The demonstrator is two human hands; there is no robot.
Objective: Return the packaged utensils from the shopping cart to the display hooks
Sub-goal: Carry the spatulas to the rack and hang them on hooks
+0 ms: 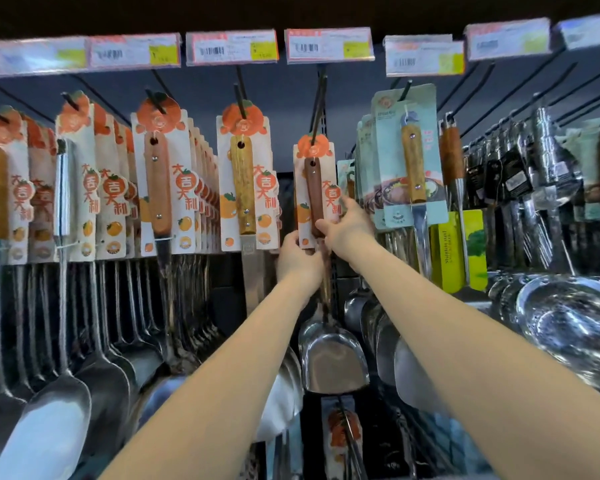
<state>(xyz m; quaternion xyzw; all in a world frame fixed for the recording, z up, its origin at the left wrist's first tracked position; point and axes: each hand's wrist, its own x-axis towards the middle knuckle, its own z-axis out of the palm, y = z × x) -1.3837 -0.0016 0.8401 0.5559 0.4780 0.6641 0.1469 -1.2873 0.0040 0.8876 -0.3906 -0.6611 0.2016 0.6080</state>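
Note:
A packaged spatula [314,195] with a dark wooden handle and an orange-printed card hangs on a black display hook [319,102] at the centre. Its steel blade [331,358] hangs below my arms. My left hand [297,256] grips the card's lower left corner and the shaft. My right hand [347,225] holds the card's right edge and the handle's lower end. Another orange-carded utensil [343,434] lies low in view between my arms; what it rests in is hidden.
Rows of similar carded spatulas [245,181] and ladles [156,188] hang on hooks to the left. Green-carded utensils [407,157] and steel strainers [568,320] crowd the right. Price tags [328,46] line the shelf edge above.

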